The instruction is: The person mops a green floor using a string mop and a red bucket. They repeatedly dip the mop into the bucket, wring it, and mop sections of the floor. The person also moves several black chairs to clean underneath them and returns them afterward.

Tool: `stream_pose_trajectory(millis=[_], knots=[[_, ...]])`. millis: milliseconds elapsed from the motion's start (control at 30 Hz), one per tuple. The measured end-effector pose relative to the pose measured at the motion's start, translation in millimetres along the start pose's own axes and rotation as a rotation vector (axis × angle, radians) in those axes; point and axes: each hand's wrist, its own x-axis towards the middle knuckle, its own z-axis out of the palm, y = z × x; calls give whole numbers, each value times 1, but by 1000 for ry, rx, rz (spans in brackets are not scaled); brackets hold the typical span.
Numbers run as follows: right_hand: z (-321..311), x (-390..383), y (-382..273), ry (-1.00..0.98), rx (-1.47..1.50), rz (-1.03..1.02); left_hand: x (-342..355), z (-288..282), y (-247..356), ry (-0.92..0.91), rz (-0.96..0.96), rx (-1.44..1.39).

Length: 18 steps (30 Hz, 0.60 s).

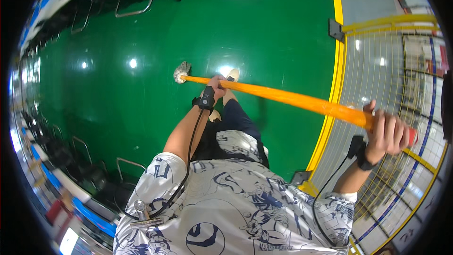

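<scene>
An orange pole (283, 95) runs across the view from a grey, stringy mop head (182, 71) on the green floor (118, 80) to a red end cap at the right. My left hand (216, 86) is closed round the pole a little right of the mop head, a black device on its wrist. My right hand (388, 132) grips the pole beside the red cap, also wearing a black wrist device with a cable. My two light-coloured shoes show beyond the pole and below it, near my left hand.
A yellow mesh fence (373, 66) with dark base plates stands along a yellow floor line (336, 66) at my right. A row of black chairs (141, 0) with metal tube frames and white-and-blue benches (96, 212) curves along my left, from top to bottom.
</scene>
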Motion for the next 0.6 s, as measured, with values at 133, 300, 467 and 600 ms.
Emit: stream_pose_trajectory(millis=[133, 300, 467, 600], knots=[[-8, 43, -42, -93, -120, 2, 19, 81, 78, 84, -73, 130], [30, 121, -59, -890, -118, 192, 32, 216, 91, 21, 28, 379], [106, 125, -172, -1871, 375, 109, 37, 268, -4, -56, -255, 440], [101, 123, -215, -1971, 436, 462, 42, 281, 28, 140, -345, 594]])
